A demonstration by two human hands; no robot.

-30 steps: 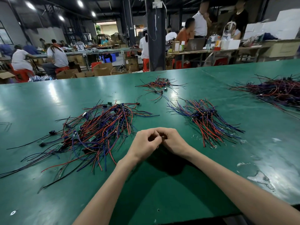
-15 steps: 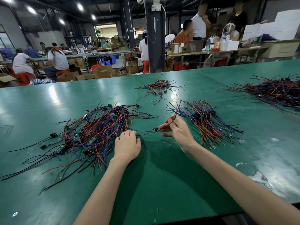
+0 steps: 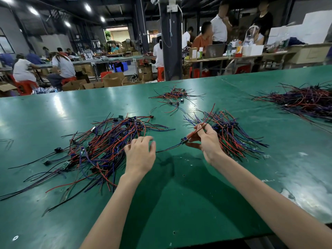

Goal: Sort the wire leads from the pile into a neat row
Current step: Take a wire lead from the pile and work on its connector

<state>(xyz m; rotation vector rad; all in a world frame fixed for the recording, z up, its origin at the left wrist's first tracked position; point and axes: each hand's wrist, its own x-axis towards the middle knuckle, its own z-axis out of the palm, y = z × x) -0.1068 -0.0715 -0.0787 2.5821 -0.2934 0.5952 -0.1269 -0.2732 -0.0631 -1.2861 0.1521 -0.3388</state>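
Note:
A tangled pile of red, blue and black wire leads (image 3: 100, 150) lies on the green table (image 3: 179, 203) to my left. A tidier row of leads (image 3: 231, 135) lies to the right. My right hand (image 3: 206, 142) pinches one wire lead (image 3: 197, 131) with a small blue connector, its red end pointing up and its dark end trailing left across the table. My left hand (image 3: 141, 155) rests palm down at the pile's right edge, fingers spread on the wires; whether it grips any is hidden.
A small heap of leads (image 3: 177, 96) lies further back in the middle. A large dark heap (image 3: 305, 101) sits at the far right. Beyond the table edge, people work at other benches among cardboard boxes and a dark pillar.
A second ago both hands were together in front of me. They have parted: the left went to the pile, the right lifted one lead toward the row on the right.

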